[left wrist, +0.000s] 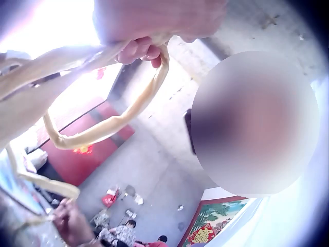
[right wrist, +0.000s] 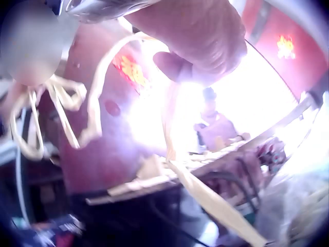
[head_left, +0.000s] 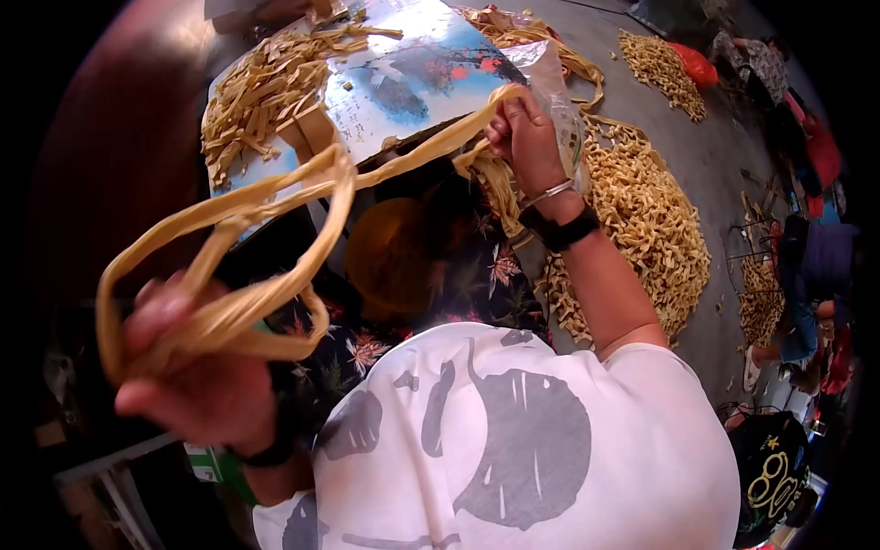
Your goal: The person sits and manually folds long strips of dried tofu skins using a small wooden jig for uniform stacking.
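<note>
A long, flat, pale-yellow strip (head_left: 417,158) stretches between both hands. My left hand (head_left: 215,399), blurred at the lower left of the head view, grips several loops of it; in the left wrist view its curled fingers (left wrist: 138,50) close round the strip. The loops hang slack around that hand and toward the middle. Up at the table's right edge, my right hand (head_left: 532,142) pinches the strip between thumb and curled fingers. In the right wrist view the strip (right wrist: 205,198) runs down below the right hand (right wrist: 205,43).
Short yellow pieces (head_left: 261,96) lie heaped on the picture-printed table (head_left: 403,69). On the floor at right is a big pile of small yellow pieces (head_left: 646,229), with another pile (head_left: 655,69) beyond. A clear plastic bag (head_left: 550,78) lies by the table. Other people (head_left: 816,266) are at far right.
</note>
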The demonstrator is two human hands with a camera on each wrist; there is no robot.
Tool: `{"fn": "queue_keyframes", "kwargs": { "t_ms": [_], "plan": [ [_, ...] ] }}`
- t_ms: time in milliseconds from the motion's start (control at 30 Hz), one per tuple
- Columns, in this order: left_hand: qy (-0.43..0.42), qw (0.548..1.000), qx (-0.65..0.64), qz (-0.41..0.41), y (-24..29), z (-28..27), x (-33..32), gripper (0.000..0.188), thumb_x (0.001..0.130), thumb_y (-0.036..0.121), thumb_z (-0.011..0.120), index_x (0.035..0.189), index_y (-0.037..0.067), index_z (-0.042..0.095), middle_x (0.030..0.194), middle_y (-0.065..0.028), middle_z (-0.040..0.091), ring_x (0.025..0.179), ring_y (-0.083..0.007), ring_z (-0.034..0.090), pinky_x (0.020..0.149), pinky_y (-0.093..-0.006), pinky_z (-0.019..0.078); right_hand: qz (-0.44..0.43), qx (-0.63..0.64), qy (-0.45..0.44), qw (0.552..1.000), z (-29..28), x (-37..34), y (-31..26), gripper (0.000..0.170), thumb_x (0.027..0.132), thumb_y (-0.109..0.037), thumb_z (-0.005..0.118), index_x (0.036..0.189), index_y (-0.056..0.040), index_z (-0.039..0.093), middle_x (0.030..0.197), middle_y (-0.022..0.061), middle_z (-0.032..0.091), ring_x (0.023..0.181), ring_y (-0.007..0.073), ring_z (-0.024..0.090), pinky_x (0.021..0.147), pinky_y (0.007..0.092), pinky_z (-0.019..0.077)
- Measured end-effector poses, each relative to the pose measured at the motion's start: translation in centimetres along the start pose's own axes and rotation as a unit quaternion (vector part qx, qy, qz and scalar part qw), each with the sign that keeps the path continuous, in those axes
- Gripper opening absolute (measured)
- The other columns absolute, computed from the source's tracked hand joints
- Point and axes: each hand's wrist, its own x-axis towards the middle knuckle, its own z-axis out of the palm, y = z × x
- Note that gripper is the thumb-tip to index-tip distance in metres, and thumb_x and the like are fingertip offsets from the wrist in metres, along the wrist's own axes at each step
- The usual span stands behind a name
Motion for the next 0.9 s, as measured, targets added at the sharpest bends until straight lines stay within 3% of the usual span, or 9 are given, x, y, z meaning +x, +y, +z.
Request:
{"fn": "queue_keyframes", "kwargs": {
  "t_ms": [133, 233, 267, 333, 467, 600, 733, 833, 900],
  "plan": [
    [0.006, 0.991, -0.012, -0.130, -9.8, 0.5, -2.5, 0.060, 0.103, 0.054, 0.034, 0.108, 0.003, 0.063, 0.088, -0.0009, 0.049, 0.078, -0.0091, 0.043, 0.071, -0.0243, 0.0353, 0.033, 0.197, -0.059, 0.978, 5.5, -2.8, -3.3, 0.021, 0.106, -0.020, 0.042, 0.099, -0.0041, 0.054, 0.079, 0.0027, 0.059, 0.071, 0.0119, 0.063, 0.059, 0.0286, 0.0567],
    [-0.042, 0.963, 0.115, -0.239, -15.4, -1.0, -5.5, 0.041, 0.106, 0.038, 0.042, 0.106, 0.004, 0.065, 0.083, 0.0005, 0.049, 0.080, -0.0093, 0.045, 0.073, -0.0236, 0.0389, 0.055, 0.120, -0.094, 0.987, 7.7, -4.0, -0.2, 0.021, 0.105, -0.020, 0.043, 0.099, -0.0033, 0.054, 0.079, 0.0037, 0.061, 0.073, 0.0111, 0.064, 0.063, 0.0286, 0.0589],
    [-0.057, 0.935, 0.176, -0.302, -15.7, -0.7, -6.1, 0.032, 0.101, 0.032, 0.054, 0.105, 0.003, 0.067, 0.086, -0.0048, 0.057, 0.086, -0.0171, 0.055, 0.078, -0.0285, 0.0446, 0.064, 0.079, -0.099, 0.990, 8.1, -4.5, 1.4, 0.021, 0.105, -0.019, 0.043, 0.098, -0.0032, 0.055, 0.079, 0.0038, 0.061, 0.073, 0.0111, 0.064, 0.063, 0.0288, 0.0590],
    [-0.166, 0.840, 0.482, -0.188, -19.8, -3.7, -10.2, 0.029, 0.090, 0.024, 0.066, 0.106, 0.000, 0.068, 0.097, -0.0186, 0.064, 0.094, -0.0393, 0.061, 0.087, -0.0391, 0.0488, 0.002, -0.157, -0.131, 0.979, 8.7, -6.4, 4.3, 0.017, 0.099, -0.014, 0.053, 0.092, -0.0005, 0.061, 0.079, 0.0083, 0.067, 0.075, 0.0155, 0.068, 0.065, 0.0303, 0.0576],
    [0.004, 0.869, 0.191, -0.457, -19.8, -5.3, -11.5, 0.037, 0.094, 0.034, 0.064, 0.106, -0.001, 0.066, 0.100, -0.0156, 0.067, 0.092, -0.0310, 0.065, 0.083, -0.0390, 0.0523, -0.237, -0.305, -0.307, 0.870, 9.8, -11.0, 6.7, 0.017, 0.078, 0.001, 0.068, 0.095, -0.0028, 0.065, 0.089, 0.0123, 0.062, 0.085, 0.0313, 0.063, 0.073, 0.0364, 0.0525],
    [0.126, 0.701, -0.275, -0.646, -20.1, -6.1, -11.2, 0.043, 0.097, 0.038, 0.060, 0.113, -0.002, 0.059, 0.104, -0.0158, 0.067, 0.090, -0.0230, 0.066, 0.080, -0.0356, 0.0546, -0.313, -0.275, -0.404, 0.814, 12.1, -14.7, 6.3, 0.023, 0.075, -0.004, 0.069, 0.097, -0.0029, 0.063, 0.094, 0.0107, 0.063, 0.096, 0.0284, 0.060, 0.083, 0.0385, 0.0510],
    [0.112, 0.766, -0.269, -0.573, -20.3, -6.6, -9.9, 0.041, 0.099, 0.026, 0.058, 0.125, -0.005, 0.051, 0.106, -0.0153, 0.066, 0.068, -0.0101, 0.058, 0.065, -0.0232, 0.0519, -0.123, -0.248, -0.538, 0.796, 11.6, -16.5, 5.5, 0.015, 0.085, -0.011, 0.066, 0.098, -0.0025, 0.065, 0.084, 0.0109, 0.067, 0.078, 0.0266, 0.066, 0.073, 0.0347, 0.0537],
    [0.025, 0.824, -0.155, -0.544, -18.7, -5.9, -8.9, 0.027, 0.102, 0.023, 0.054, 0.115, 0.000, 0.061, 0.077, -0.0024, 0.061, 0.052, -0.0039, 0.041, 0.050, -0.0186, 0.0339, 0.103, -0.205, -0.434, 0.871, 10.3, -15.7, 4.9, 0.016, 0.090, -0.013, 0.063, 0.100, -0.0017, 0.065, 0.082, 0.0106, 0.069, 0.070, 0.0214, 0.067, 0.068, 0.0310, 0.0539],
    [-0.028, 0.860, -0.039, -0.508, -18.0, -4.7, -9.0, 0.029, 0.104, 0.028, 0.050, 0.105, 0.003, 0.066, 0.066, 0.0041, 0.051, 0.051, -0.0027, 0.036, 0.047, -0.0189, 0.0260, 0.103, -0.261, -0.285, 0.917, 9.4, -14.5, 5.8, 0.021, 0.095, -0.018, 0.058, 0.109, -0.0040, 0.065, 0.091, 0.0055, 0.069, 0.080, 0.0125, 0.065, 0.071, 0.0256, 0.0516]
  ]
}}
